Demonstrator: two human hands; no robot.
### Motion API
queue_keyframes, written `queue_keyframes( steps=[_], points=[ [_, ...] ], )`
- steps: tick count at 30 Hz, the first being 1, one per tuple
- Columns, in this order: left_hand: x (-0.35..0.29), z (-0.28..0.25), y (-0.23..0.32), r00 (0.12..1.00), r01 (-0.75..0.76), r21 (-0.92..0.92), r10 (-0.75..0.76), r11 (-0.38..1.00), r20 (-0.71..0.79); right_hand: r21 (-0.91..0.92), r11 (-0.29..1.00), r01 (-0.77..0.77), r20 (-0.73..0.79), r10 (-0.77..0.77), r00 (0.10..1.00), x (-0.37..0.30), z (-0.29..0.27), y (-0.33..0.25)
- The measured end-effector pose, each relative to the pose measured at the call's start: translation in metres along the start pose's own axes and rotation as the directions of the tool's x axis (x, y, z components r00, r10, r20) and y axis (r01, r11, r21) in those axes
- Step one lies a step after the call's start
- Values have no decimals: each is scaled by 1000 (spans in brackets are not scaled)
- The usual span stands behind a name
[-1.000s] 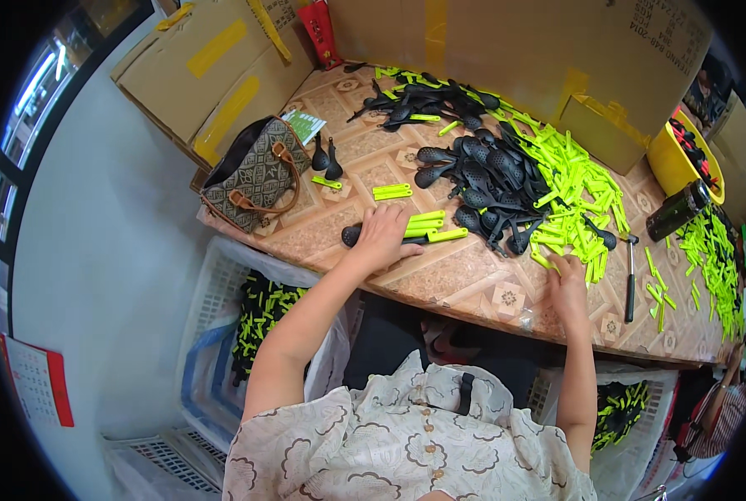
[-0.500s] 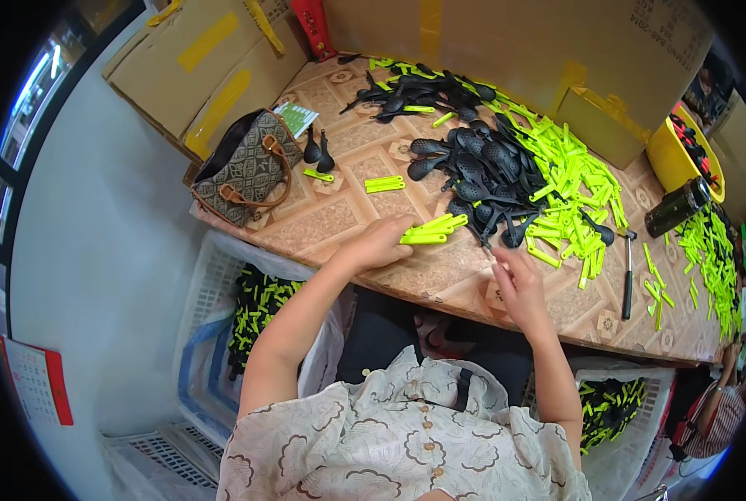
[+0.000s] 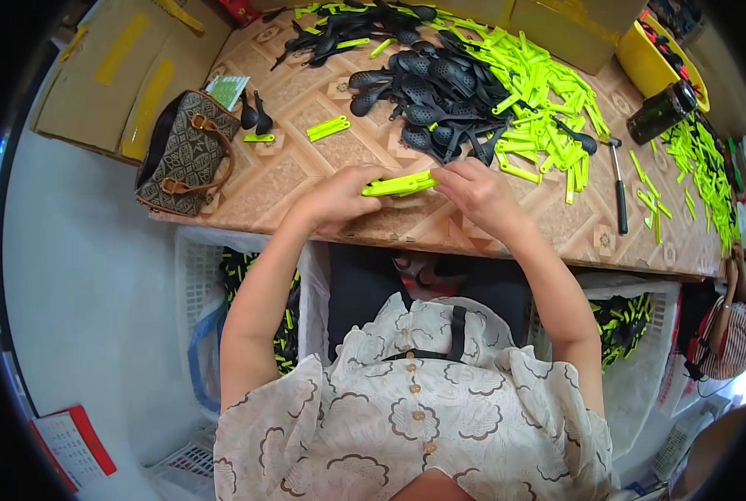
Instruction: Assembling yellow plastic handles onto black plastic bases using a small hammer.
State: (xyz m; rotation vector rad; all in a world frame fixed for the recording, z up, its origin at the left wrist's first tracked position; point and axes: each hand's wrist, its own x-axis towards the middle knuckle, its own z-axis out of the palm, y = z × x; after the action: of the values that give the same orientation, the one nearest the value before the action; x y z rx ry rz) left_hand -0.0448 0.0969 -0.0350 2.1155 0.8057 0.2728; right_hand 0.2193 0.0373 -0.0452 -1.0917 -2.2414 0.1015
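A pale wall (image 3: 89,250) and taped cardboard (image 3: 97,79) close in the left side of a table (image 3: 306,174) with a tile-patterned top. Lime-green strips (image 3: 402,184) are held together just above its near edge, between the person's 2 hands. The left hand (image 3: 340,199) wraps the left end, fingers closed around the bundle. The right hand (image 3: 480,199) has its fingertips drawn together at the other end; whether they pinch a strip or something small behind it, I cannot tell.

Beyond lie black perforated spoon heads (image 3: 448,79) and a loose heap of green pieces (image 3: 548,92); a small stack of strips (image 3: 329,128) sits apart to the left, and a hammer (image 3: 620,196) to the right.

To work well here, I would keep the left grip firm and the strips parallel, and let the right fingertips do the fine aligning, pushing straight along the length so no strip twists out.

As for writing, a red-edged calendar (image 3: 72,447) and a green-and-white card (image 3: 227,90) carry print too small to make out.
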Motion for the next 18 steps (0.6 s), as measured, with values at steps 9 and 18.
queue_keyframes(
  steps=[9,18],
  points=[
    [-7,10,-22,962,78,516,71,853,-264,226,929,-293,220,244,944,-47,-30,-40],
    [-92,72,69,988,-155,-32,155,987,-18,297,481,-824,948,-45,316,-167,-64,-100]
  ],
)
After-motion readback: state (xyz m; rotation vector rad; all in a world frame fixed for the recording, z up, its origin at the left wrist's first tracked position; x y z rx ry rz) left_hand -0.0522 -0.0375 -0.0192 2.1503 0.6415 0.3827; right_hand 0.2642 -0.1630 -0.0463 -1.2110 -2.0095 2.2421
